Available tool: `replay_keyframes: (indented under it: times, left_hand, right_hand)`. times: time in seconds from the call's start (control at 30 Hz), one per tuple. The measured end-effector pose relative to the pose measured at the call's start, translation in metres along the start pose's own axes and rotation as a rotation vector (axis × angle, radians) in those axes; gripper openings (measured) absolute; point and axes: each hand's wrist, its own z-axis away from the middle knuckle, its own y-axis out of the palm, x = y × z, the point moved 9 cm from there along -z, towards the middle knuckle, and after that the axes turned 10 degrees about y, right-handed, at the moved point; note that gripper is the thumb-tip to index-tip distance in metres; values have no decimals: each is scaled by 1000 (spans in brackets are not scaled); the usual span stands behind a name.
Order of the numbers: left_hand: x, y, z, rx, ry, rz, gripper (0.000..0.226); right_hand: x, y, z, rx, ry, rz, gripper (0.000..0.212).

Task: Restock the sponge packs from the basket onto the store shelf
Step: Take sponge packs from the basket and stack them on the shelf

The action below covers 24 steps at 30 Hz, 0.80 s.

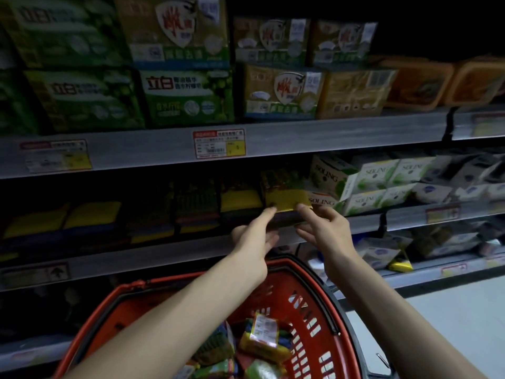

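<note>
Pack: sponge pack (284, 196) on the shelf (164, 255), just far of me, long axis left-right.
Hands: left hand (254, 242), right hand (325, 233) equally near, released, fingertips (302, 207) pressing its near edge.

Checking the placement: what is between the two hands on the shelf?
A yellow sponge pack at the front of the shelf; the left hand touches its lower left corner, the right hand its lower right. Seen in the head view.

dim overall | shelf recesses in deep shadow | soft blur | edges bowed by wide-angle
</note>
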Motion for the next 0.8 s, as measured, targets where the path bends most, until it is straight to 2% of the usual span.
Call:
replay_keyframes:
  times: [0.1,0.2,0.33,0.47,0.63,0.8]
  left_hand:
    - [-1,2,-2,17,11,-4,40]
    - [0,-3,-4,23,4,-46,39]
    - [2,-23,-9,-44,-24,-87,37]
    - [-3,-41,-14,-139,-33,-68,36]
    - [-10,-47,-14,-185,-7,-57,32]
    - [-18,-48,-16,-231,14,-55,27]
  right_hand:
    - [0,3,-1,-2,15,-30,9]
    - [0,4,-2,-17,13,-3,17]
    - [-12,-4,-5,-127,72,63,28]
    - [-27,-8,-3,-195,199,44,19]
    - [-46,12,0,-81,386,-142,14]
    - [-50,20,-1,-92,399,-149,17]
